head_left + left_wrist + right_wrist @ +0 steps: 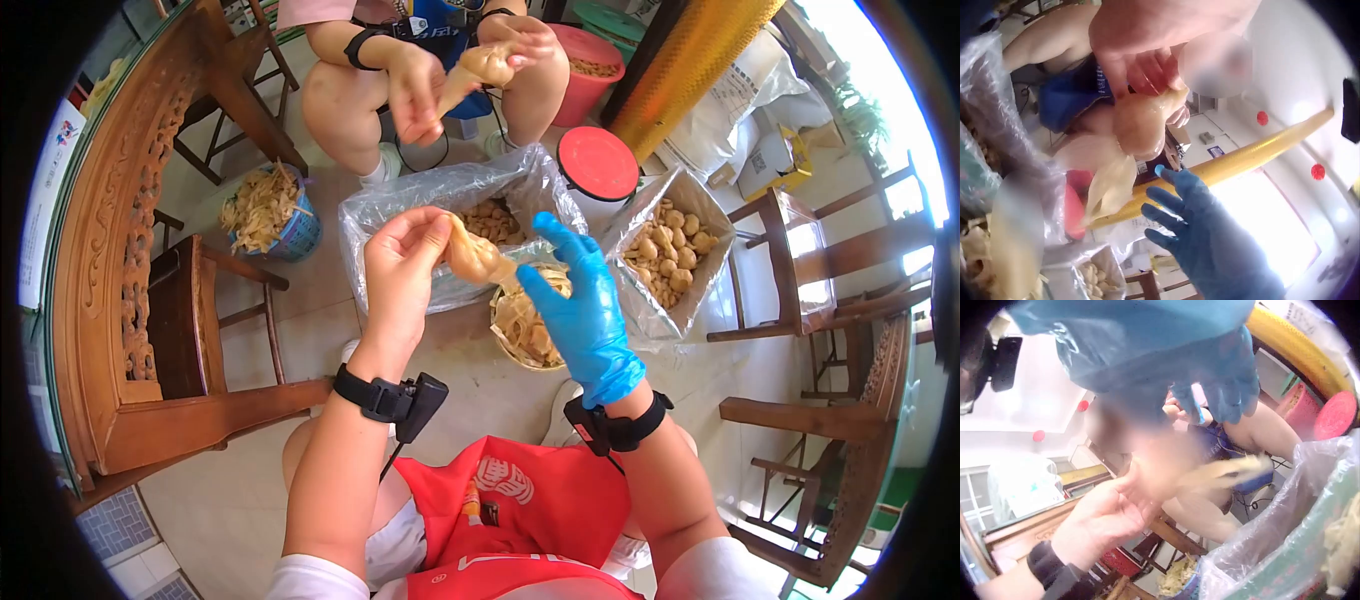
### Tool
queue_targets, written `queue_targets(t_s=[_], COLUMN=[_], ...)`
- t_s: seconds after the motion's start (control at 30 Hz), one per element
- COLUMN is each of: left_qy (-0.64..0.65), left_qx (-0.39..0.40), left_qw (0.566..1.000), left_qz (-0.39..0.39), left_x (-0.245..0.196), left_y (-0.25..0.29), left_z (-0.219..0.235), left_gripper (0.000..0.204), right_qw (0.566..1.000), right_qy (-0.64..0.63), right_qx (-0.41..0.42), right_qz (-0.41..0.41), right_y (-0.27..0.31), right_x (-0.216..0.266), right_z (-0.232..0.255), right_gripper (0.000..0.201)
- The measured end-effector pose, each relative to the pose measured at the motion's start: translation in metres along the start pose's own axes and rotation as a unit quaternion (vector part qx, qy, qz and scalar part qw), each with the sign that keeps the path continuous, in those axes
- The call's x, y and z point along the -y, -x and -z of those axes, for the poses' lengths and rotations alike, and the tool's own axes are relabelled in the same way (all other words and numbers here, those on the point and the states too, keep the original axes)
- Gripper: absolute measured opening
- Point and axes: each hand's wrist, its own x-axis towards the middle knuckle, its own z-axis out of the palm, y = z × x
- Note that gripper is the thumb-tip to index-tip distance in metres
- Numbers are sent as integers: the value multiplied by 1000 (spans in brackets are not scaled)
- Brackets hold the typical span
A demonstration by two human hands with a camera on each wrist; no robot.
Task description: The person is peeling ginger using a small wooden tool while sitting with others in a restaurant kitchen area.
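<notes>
My bare left hand (400, 265) pinches one end of a pale tan, wet-looking, knobby vegetable (474, 252) between thumb and fingers. A thin strip of peel (1113, 187) hangs loose from its lower side in the left wrist view. My right hand (592, 320), in a blue glove, is beside the vegetable with its fingers spread and nothing gripped. Below both hands stands a round basket (545, 365) heaped with peelings (527, 330). Behind it, a plastic-lined bin (375, 225) holds more tan pieces (490, 220).
Opposite, another person's hands (415, 90) hold a similar vegetable (487, 65). A lined box of peeled pieces (672, 250) and a red-lidded bucket (598, 163) stand at right. A blue basket of peelings (262, 208) is at left. Wooden chairs (800, 250) flank both sides.
</notes>
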Motion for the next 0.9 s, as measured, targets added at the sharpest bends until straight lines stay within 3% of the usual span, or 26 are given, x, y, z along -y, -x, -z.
queue_targets(t_s=[0.07, 0.2, 0.27, 0.33, 0.4, 0.53, 0.6, 0.63, 0.7, 0.73, 0.8, 0.87, 0.9], left_qy=[-100, -93, -84, -76, -65, -90, -246, -246, -326, -327, -321, -341, -364], left_qx=[69, 173, 202, 232, 263, 277, 215, 218, 286, 287, 277, 248, 233], left_qw=[992, 978, 974, 969, 963, 956, 933, 932, 893, 893, 900, 900, 897], left_qz=[-31, -66, -56, -47, -5, -30, -151, -152, -119, -119, -103, -114, -95], left_x=[-2, -5, -7, -8, -7, -1, -4, -6, -8, -6, 1, 3, 2], left_y=[0, 1, 1, 1, 3, 1, 4, 6, 12, 15, 23, 27, 26], left_z=[-2, -7, -7, -7, -8, -12, -17, -17, -15, -16, -24, -26, -24], left_gripper=[15, 13, 13, 12, 14, 22, 42, 42, 61, 61, 70, 66, 62], right_qw=[999, 987, 968, 969, 970, 985, 985, 991, 985, 976, 985, 994, 989], right_qy=[13, -95, -167, -137, -64, -47, -94, -45, -85, -126, -100, -25, -69], right_qx=[43, 128, 187, 202, 228, 155, 13, -43, -41, -35, -46, -11, 11], right_qz=[8, -28, 24, 25, -51, -57, -141, -116, -147, -177, -131, -108, -128], right_y=[0, -2, -4, -3, -1, 0, -3, -4, -9, -10, -7, -4, -4], right_x=[1, -3, 5, 14, 19, 10, 0, -2, -6, -8, -10, 2, 5], right_z=[0, 1, 2, 7, 10, 2, -3, -3, 1, 2, -2, -3, -2], right_gripper=[51, 58, 60, 66, 64, 60, 54, 50, 48, 47, 48, 49, 45])
